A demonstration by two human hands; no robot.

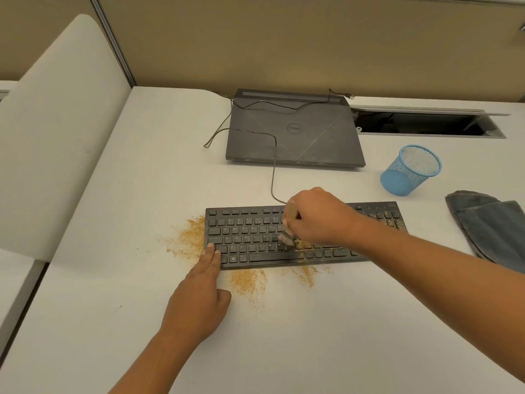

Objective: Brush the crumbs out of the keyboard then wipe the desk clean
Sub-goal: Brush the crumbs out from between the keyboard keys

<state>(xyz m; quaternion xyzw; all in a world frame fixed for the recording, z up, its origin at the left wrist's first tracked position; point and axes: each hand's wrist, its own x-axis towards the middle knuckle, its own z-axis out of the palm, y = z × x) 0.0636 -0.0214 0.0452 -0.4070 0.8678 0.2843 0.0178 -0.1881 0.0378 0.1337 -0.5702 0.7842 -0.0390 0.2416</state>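
A black keyboard point(250, 237) lies across the white desk point(312, 336). My right hand point(318, 216) is closed around a small wooden-handled brush point(288, 227), whose bristles touch the keys near the middle. Brown crumbs point(247, 281) lie on the desk in front of the keyboard and in a patch at its left end point(189, 238); more sit on the keys at the right point(393, 221). My left hand point(203, 291) rests flat on the desk, its fingertips pressing the keyboard's front left corner.
A closed dark laptop point(295, 135) sits behind the keyboard with thin cables over it. A blue mesh cup point(410, 169) stands at the right, and a folded grey-blue cloth point(494, 228) lies at the far right. An open cable slot point(426, 123) runs along the back.
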